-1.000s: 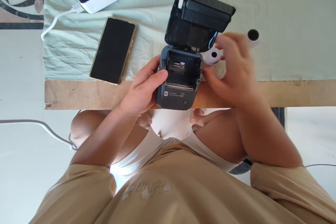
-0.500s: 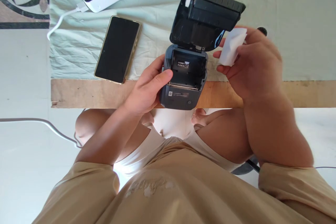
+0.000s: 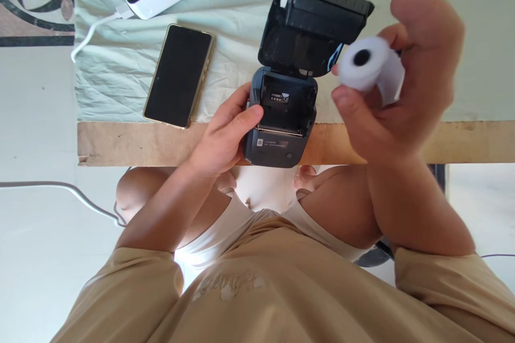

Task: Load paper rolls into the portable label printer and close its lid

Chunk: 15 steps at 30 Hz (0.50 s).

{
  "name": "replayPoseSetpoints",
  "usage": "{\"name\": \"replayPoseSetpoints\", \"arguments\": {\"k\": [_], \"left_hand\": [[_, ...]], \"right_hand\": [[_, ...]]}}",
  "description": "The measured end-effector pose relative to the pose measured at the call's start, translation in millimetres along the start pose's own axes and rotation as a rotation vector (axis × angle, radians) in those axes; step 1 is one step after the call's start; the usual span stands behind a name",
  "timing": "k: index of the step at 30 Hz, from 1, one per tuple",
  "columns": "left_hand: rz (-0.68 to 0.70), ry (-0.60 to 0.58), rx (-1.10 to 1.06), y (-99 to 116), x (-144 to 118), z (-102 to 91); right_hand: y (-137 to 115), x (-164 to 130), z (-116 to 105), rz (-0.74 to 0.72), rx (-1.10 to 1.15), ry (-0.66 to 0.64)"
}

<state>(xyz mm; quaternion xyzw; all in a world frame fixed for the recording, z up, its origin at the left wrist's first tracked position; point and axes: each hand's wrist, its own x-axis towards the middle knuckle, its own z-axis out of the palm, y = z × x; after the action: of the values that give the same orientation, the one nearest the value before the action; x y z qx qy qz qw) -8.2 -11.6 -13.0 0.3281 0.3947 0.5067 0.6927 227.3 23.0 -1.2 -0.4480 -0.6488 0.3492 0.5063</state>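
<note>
Fingers [image 3: 346,101] of the right hand [image 3: 410,96], partly curled, grip a white paper roll [image 3: 362,67], dark core showing, just beside the raised lid [image 3: 317,16] of the portable printer [image 3: 277,144]! And the left hand [image 3: 223,139] clasps that printer's side over the worktop [image 3: 466,142] edge, smartphone [image 3: 179,75] lying nearby.

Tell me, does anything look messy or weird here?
Nothing looks spilled or broken. But the pale green cloth is wrinkled around the phone instead of flat, and a loose flap sticks out from the white roll in the right hand.
</note>
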Motion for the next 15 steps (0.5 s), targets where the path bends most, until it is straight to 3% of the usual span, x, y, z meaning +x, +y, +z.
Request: {"name": "replayPoseSetpoints", "arguments": {"k": [2, 4, 6, 10, 15], "left_hand": [[0.000, -0.005, 0.017, -3, 1, -1.8], [0.021, 0.002, 0.040, -5, 2, -3.6], [0.033, 0.046, 0.076, -6, 1, -4.2], [0.018, 0.101, 0.121, -4, -3, -2.7], [0.069, 0.075, 0.063, -6, -3, -3.3]], "right_hand": [[-6, -2, 11, -0.373, -0.131, -0.001], [-10, -2, 22, -0.598, -0.255, 0.021], [-12, -1, 29, -0.621, -0.364, 0.016], [-11, 2, 33, -0.554, -0.516, -0.113], [-7, -1, 37, -0.577, -0.498, -0.046]]}}
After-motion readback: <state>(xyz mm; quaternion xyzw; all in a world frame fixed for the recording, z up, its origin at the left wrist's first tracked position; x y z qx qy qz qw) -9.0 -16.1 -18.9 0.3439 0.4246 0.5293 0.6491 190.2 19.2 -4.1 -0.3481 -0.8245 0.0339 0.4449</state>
